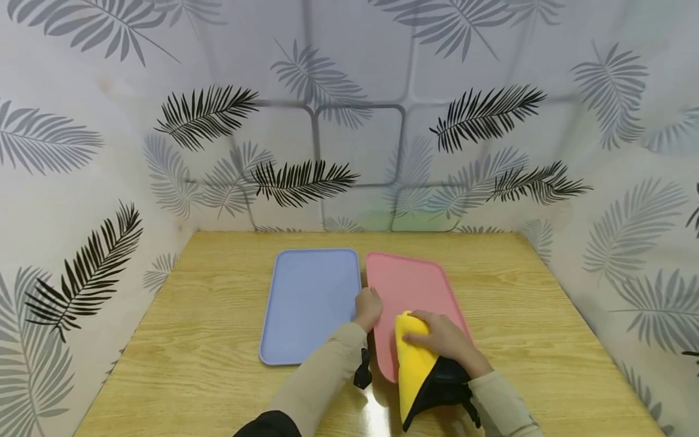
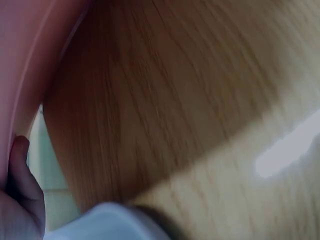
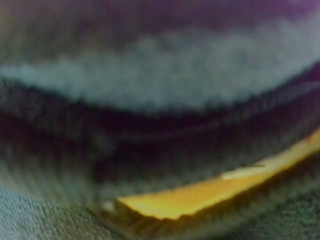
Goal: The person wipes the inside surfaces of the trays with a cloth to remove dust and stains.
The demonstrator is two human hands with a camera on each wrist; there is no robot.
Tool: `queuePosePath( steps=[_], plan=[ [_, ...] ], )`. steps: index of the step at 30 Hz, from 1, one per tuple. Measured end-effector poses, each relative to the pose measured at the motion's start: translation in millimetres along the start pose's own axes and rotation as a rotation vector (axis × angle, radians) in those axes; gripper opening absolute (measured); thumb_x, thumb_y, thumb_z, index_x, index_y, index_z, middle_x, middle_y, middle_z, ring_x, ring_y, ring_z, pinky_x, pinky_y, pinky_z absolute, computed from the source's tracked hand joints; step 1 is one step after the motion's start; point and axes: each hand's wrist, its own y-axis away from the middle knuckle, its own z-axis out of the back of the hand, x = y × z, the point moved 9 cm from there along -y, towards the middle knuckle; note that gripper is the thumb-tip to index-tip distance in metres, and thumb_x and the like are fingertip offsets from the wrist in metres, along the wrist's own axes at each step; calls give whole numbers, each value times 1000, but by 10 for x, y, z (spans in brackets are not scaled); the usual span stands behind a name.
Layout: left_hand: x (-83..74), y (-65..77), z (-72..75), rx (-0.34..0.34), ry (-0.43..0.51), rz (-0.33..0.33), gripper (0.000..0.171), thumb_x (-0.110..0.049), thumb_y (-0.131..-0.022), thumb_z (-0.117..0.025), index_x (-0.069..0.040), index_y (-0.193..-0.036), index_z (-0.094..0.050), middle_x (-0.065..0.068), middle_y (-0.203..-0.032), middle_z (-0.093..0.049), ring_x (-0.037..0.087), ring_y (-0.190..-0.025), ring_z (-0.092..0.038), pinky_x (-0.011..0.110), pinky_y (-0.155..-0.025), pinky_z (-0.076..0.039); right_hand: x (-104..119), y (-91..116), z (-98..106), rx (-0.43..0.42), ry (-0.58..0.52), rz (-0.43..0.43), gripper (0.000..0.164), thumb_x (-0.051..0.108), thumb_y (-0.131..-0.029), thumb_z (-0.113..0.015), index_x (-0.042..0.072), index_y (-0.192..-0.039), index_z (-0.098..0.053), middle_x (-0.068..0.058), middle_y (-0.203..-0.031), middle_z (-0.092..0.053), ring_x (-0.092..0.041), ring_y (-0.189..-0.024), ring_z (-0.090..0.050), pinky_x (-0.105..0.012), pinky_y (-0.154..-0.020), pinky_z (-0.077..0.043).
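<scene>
My left hand (image 1: 368, 308) grips the left rim of a pink tray (image 1: 409, 279), its thumb (image 2: 20, 150) along the rim in the left wrist view. The tray is tilted, with its left side above the wooden table. My right hand (image 1: 448, 340) holds a yellow cloth with black edging (image 1: 412, 370) over the tray's lower right part. The cloth bunches under the fingers and its black-edged end hangs past the tray's near edge. The right wrist view is blurred, filled by dark and grey fabric with a yellow strip (image 3: 175, 202).
A blue tray (image 1: 311, 303) lies flat just left of the pink one, beside my left hand. Both are on a wood-grain table (image 1: 207, 340). Leaf-patterned sheeting (image 1: 349, 139) hangs behind the table and along both sides.
</scene>
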Motion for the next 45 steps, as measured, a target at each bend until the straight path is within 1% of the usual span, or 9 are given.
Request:
queuePosePath(
  steps=[5, 10, 14, 18, 23, 27, 33, 39, 45],
  plan=[
    [-1141, 648, 1150, -64, 57, -131, 51, -37, -97, -27, -3, -73, -55, 13, -66, -54, 32, -61, -54, 39, -49, -39, 57, -4, 59, -20, -27, 20, 49, 35, -80, -66, 2, -115, -56, -13, -107, -59, -15, -75, -51, -33, -68, -41],
    [-1832, 1000, 1822, -103, 110, -267, 45, -35, -98, -26, -10, -65, -43, 4, -56, -41, 20, -49, -42, 31, -44, -32, 129, -8, 127, -35, -60, 21, 49, 33, -80, -66, 0, -116, -55, -14, -107, -58, -14, -71, -49, -32, -66, -40],
    [-2357, 1372, 2441, -10, 210, -204, 39, -28, -98, -31, -8, -66, -42, 2, -57, -36, 17, -50, -36, 31, -45, -33, 181, -10, 176, -37, -73, 1, 52, 33, -81, -65, -1, -118, -53, -16, -108, -57, -14, -69, -49, -31, -65, -40],
    [-2695, 1689, 2922, 34, 284, -118, 29, -10, -95, -40, 0, -68, -44, 3, -60, -36, 14, -53, -34, 31, -49, -34, 248, -12, 245, -45, -106, -5, 54, 33, -81, -64, -2, -120, -51, -14, -102, -58, -13, -65, -48, -30, -64, -41],
    [-2800, 1817, 3094, 25, 264, -149, 24, -5, -94, -40, 2, -72, -47, 2, -62, -38, 13, -57, -35, 30, -52, -36, 312, -54, 349, -77, -118, 1, 54, 31, -83, -63, -3, -121, -48, -9, -90, -57, -13, -60, -47, -29, -60, -40],
    [-2808, 1856, 3151, 16, 290, -144, 23, -3, -93, -39, 2, -71, -46, 2, -62, -36, 16, -58, -36, 32, -53, -36, 332, -123, 444, -116, -77, -29, 56, 34, -83, -62, -3, -123, -47, -13, -98, -58, -15, -65, -48, -31, -63, -41],
    [-2777, 1897, 3152, 47, 378, -104, 22, -2, -94, -35, 4, -76, -45, 1, -64, -32, 15, -58, -34, 29, -53, -33, 368, -237, 562, -132, -23, -100, 60, 38, -84, -59, -2, -127, -43, -20, -115, -53, -26, -82, -53, -40, -74, -42],
    [-2751, 1939, 3130, 96, 414, -54, 22, -3, -95, -33, 8, -82, -47, 2, -65, -37, 14, -59, -38, 29, -55, -36, 475, -345, 601, -119, 41, -85, 59, 36, -85, -58, -3, -126, -43, -22, -120, -50, -33, -98, -52, -46, -82, -40],
    [-2811, 1979, 3158, 96, 365, -107, 21, -3, -95, -35, 6, -79, -46, 2, -64, -34, 15, -59, -36, 30, -54, -36, 564, -457, 589, -114, 92, -81, 56, 33, -85, -59, -3, -126, -45, -21, -117, -53, -33, -97, -53, -46, -82, -40]
  ],
)
